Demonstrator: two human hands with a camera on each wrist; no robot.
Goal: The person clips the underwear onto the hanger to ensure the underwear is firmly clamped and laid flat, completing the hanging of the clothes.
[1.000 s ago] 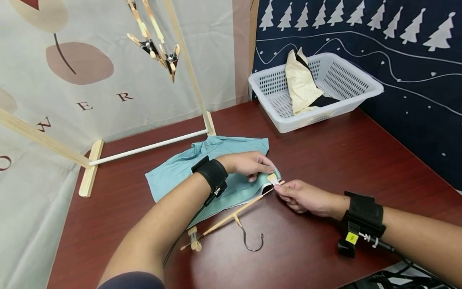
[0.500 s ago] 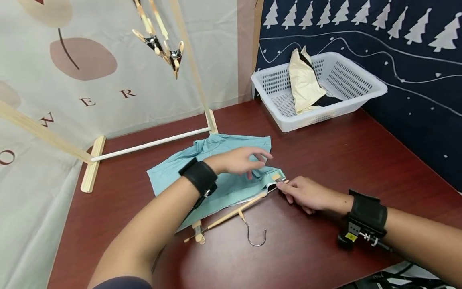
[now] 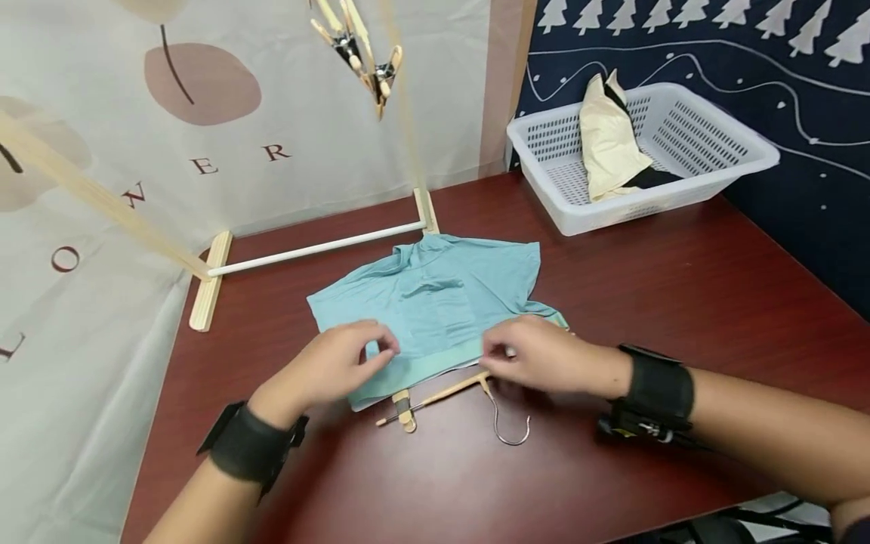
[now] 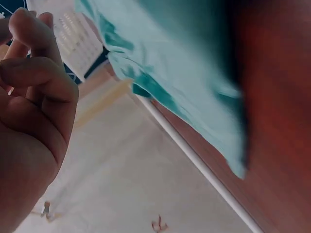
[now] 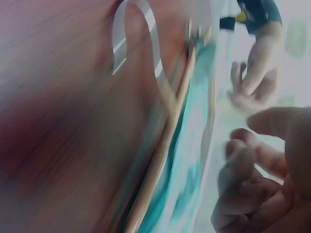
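A light teal garment (image 3: 435, 302) lies flat on the dark red wooden table (image 3: 646, 302), with its waistband edge toward the person. A wooden clip hanger with a metal hook (image 3: 462, 397) lies along this near edge, partly under the cloth, and its hook points toward the person. The left hand (image 3: 333, 366) is at the left corner of the waistband; its fingers are curled and seem to pinch the cloth, but the blur does not let me be sure. The right hand (image 3: 544, 355) is over the right part of the waistband with fingers bent; I cannot tell if it holds something. A white plastic basket (image 3: 741, 147) with a cream cloth (image 3: 608, 143) stands at the far right. A wooden drying rack (image 3: 211, 279) stands behind the garment.
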